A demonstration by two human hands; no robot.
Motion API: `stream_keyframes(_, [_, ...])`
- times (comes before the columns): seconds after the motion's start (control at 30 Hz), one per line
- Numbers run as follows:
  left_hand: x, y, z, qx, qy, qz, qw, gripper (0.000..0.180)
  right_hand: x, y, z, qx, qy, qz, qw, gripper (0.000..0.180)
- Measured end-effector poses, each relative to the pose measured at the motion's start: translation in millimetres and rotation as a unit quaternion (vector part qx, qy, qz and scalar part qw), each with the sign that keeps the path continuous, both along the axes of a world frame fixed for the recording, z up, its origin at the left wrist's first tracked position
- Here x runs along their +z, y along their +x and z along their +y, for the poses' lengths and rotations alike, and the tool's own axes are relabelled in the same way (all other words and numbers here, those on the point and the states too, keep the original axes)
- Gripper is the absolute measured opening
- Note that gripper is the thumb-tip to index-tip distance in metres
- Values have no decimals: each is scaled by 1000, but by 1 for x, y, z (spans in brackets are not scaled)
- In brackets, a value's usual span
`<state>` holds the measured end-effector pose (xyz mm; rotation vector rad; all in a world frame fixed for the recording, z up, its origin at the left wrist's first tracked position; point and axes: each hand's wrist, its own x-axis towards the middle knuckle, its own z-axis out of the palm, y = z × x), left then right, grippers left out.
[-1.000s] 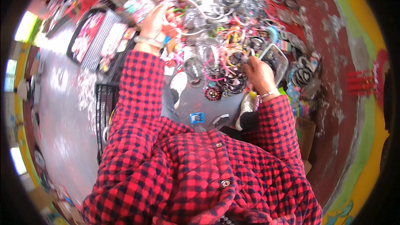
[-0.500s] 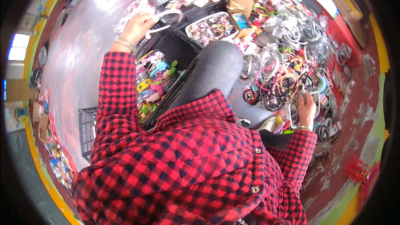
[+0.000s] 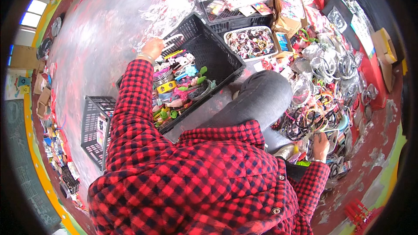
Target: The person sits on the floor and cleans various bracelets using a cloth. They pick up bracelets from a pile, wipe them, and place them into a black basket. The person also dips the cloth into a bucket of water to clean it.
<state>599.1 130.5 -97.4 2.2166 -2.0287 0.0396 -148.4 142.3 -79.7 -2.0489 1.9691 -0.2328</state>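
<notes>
In the head view, the left hand (image 3: 152,48) closes its grip on a white plastic headband (image 3: 173,39), held over the far rim of the black plastic lattice crate (image 3: 217,56) that is filled with colourful hair accessories. The right hand (image 3: 321,141) rests on the heap of mixed headbands (image 3: 322,104) lying on the floor; its grip cannot be told.

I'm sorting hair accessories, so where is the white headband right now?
In the head view, the white headband is upper left, held in the left hand over the far corner of the black crate.
</notes>
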Motion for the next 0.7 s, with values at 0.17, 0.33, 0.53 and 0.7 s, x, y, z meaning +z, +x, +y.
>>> stream_keyframes(0.17, [-58,39,-17,-17,22,-5,1000,13,-20,-1,-11,17,44,32,998,30])
stream_keyframes(0.33, [-78,32,-30,8,87,-40,995,14,-39,-1,-15,-9,50,11,999,29])
stream_keyframes(0.53, [-115,46,-37,40,219,-117,968,18,-46,8,-20,26,57,29,998,33])
stream_keyframes(0.7, [-116,26,-44,104,218,-94,966,21,-43,19,-26,12,107,40,993,29])
